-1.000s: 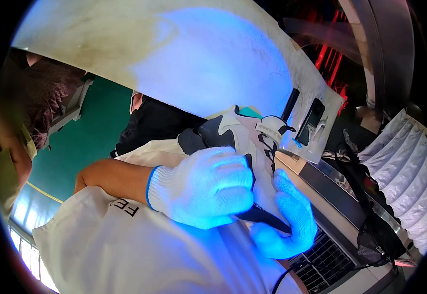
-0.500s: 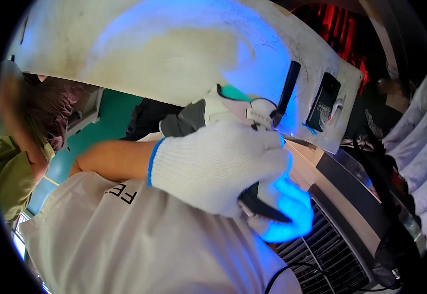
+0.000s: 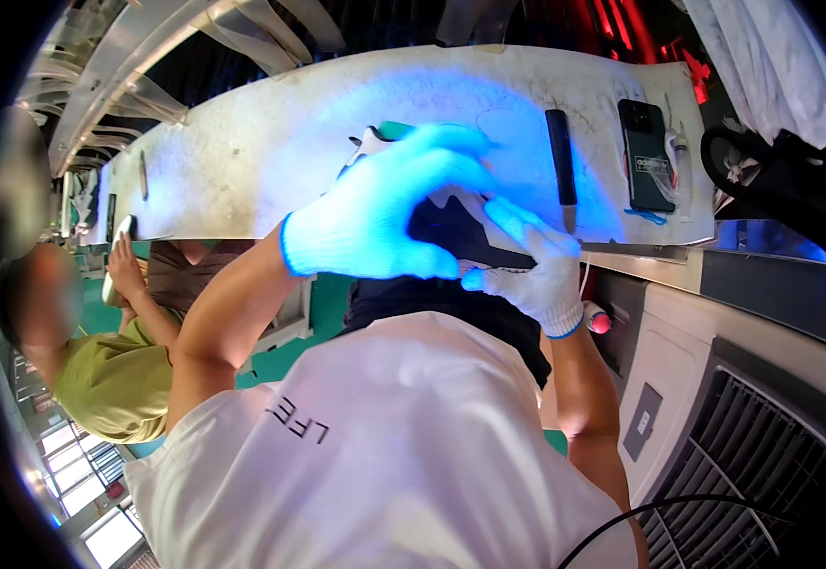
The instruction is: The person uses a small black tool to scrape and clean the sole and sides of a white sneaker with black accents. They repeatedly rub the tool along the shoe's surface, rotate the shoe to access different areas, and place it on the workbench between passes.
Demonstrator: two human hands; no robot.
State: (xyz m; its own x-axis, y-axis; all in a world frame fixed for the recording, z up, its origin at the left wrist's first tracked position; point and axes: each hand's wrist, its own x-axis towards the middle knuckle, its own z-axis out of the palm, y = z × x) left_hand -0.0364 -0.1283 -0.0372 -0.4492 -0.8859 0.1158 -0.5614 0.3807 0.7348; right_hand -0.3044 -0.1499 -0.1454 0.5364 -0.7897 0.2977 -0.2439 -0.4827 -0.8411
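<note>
Over the near edge of the long pale bench (image 3: 271, 180), a sneaker (image 3: 451, 229) sits between my two white-gloved hands. Its dark grey and white parts show between the fingers, and a green patch shows past the left hand. Much of the sneaker is covered. My left hand (image 3: 375, 213) curves over it from above and the left, thumb and fingers spread round it. From the right, my right hand (image 3: 538, 270) grips the other end. Strong blue light falls on the gloves. On the bench, right of the hands, lies a black-handled tool (image 3: 561, 156) with a metal blade.
A dark phone (image 3: 646, 152) and a clear syringe-like tube (image 3: 681, 156) lie at the bench's right end. At left, a person in a green shirt (image 3: 114, 384) holds a light-coloured object. A grey-white machine with a vent grille (image 3: 750, 465) stands at lower right.
The view has swung round, showing more of the bench. My hands, crossed closely over the sneaker before, are now farther apart on it. The left glove has come into the blue light.
</note>
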